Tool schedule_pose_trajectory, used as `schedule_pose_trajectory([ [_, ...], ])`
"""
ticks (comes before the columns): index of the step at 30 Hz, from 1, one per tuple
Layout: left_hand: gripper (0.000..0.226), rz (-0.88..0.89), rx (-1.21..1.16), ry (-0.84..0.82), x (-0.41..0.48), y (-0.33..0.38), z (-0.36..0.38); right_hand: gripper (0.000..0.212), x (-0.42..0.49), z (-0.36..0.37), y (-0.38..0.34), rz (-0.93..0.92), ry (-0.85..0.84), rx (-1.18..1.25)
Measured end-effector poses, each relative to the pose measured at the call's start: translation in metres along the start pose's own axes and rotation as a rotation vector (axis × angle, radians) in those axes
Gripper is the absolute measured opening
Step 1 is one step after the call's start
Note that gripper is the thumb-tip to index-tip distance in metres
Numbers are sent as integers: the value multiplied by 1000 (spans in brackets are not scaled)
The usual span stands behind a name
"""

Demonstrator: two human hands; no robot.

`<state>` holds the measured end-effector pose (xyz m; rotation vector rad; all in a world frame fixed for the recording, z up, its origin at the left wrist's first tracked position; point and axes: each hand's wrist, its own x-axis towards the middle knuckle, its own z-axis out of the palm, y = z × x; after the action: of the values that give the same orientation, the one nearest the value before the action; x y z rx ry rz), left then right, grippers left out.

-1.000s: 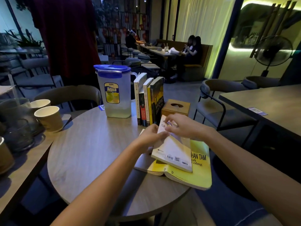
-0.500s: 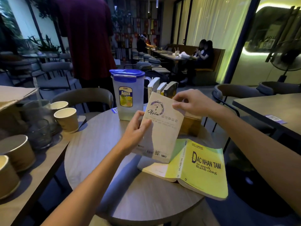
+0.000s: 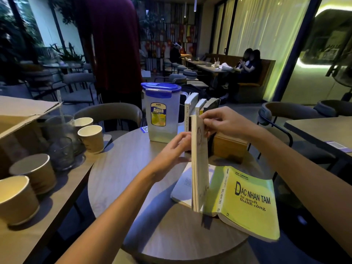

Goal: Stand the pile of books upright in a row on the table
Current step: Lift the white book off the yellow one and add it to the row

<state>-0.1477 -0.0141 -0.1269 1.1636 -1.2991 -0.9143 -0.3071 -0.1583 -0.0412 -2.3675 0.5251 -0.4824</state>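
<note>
I hold a thin cream book upright and edge-on above the pile. My right hand pinches its top corner, and my left hand grips its left side. Under it a yellow-green book lies flat on a pale book, near the right edge of the round table. Three books stand upright in a row behind, between a water jug and a wooden tissue box.
Paper cups and glasses crowd the side table on the left, beside a cardboard box. A person in dark red stands behind a chair. More chairs and another table are to the right.
I lifted the cream book off the pile with both hands, then turned it from face-on to edge-on and moved it towards the row of standing books.
</note>
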Motion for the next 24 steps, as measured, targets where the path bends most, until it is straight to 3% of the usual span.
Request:
schedule_pose_trajectory([
  [2, 78, -6, -42, -36, 8, 10, 3, 25, -2, -5, -4, 19, -35, 73],
  [4, 86, 26, -30, -50, 16, 17, 3, 34, -5, -10, -8, 28, -53, 80],
  [9, 47, 178, 161, -59, 36, 40, 3, 56, -16, -13, -15, -30, -7, 21],
  [12, 53, 253, 247, -141, 39, 48, 7, 63, -24, -16, -17, -64, 66, -92],
  [16, 78, 202, 366, -250, 41, 55, 20, 62, -34, -21, -20, -74, 24, -68],
  [20, 41, 92, 258, -256, 41, 60, 15, 57, -45, -23, -27, -26, -76, 52],
  [24, 54, 179, 407, -295, 41, 57, 0, 50, -49, -28, -34, -37, -78, -69],
])
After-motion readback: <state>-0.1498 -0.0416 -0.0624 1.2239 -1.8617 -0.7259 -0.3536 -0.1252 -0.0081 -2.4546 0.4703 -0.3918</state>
